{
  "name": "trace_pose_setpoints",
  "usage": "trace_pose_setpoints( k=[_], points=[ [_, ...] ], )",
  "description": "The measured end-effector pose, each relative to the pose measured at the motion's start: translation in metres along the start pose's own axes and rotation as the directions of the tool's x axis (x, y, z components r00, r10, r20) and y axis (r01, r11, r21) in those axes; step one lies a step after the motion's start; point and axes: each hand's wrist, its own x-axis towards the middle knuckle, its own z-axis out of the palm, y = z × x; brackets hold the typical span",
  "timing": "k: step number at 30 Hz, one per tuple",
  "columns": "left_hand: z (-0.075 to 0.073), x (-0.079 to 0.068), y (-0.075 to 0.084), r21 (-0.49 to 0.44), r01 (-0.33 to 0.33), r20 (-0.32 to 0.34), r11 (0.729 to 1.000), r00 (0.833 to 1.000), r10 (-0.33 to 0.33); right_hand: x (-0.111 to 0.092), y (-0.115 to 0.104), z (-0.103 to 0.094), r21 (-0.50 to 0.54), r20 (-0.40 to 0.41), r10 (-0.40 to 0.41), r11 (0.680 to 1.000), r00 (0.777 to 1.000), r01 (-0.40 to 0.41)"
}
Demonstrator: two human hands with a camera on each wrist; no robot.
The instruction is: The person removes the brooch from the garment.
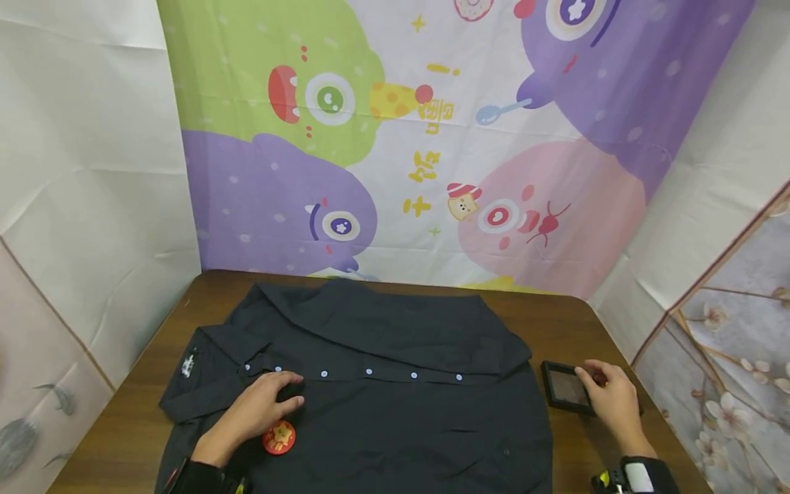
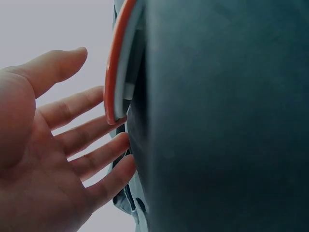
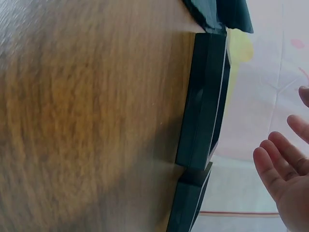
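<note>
A dark button-up shirt [image 1: 395, 418] lies spread on the wooden table, its collar toward the back and a row of pale buttons across it. On it sits a round red badge [image 1: 280, 438] with a yellow star-like figure. Just above the badge is my left hand [image 1: 256, 408], its fingers extended. In the left wrist view those fingers reach toward the shirt beside the badge's red rim [image 2: 113, 72]. On the right, a flat black box [image 1: 548, 387] rests on the table. My right hand [image 1: 612, 399] hovers at its right side, fingers loosely bent and holding nothing.
A second black piece [image 3: 187, 200] lies close beside the box in the right wrist view, mostly hidden by my hand in the head view. A cartoon-print cloth [image 1: 426, 240] hangs behind the wooden table [image 1: 129, 418]. Pale sheets [image 1: 92, 158] line the sides.
</note>
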Motion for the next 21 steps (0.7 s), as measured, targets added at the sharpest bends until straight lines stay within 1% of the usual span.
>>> trace_pose_setpoints(
  k=[4, 12, 18, 21],
  points=[
    [-0.001, -0.001, 0.0, -0.001, -0.009, -0.017, 1.0, 1.0, 0.009, 0.0, -0.004, 0.001, 0.011, 0.006, 0.0, 1.0, 1.0, 0.0],
    [-0.001, -0.002, -0.001, 0.003, -0.009, -0.02, 1.0, 1.0, 0.01, 0.001, -0.008, 0.0, 0.035, -0.009, -0.046, 0.998, 0.999, 0.046],
    [-0.001, -0.002, -0.001, 0.003, -0.01, -0.02, 1.0, 1.0, 0.01, 0.0, -0.012, 0.0, 0.03, 0.052, -0.029, 0.999, 0.998, 0.028],
    [-0.001, -0.002, -0.001, 0.004, -0.011, -0.022, 1.0, 1.0, 0.011, 0.0, -0.015, 0.0, 0.033, 0.056, -0.045, 0.999, 0.997, 0.043]
  ],
)
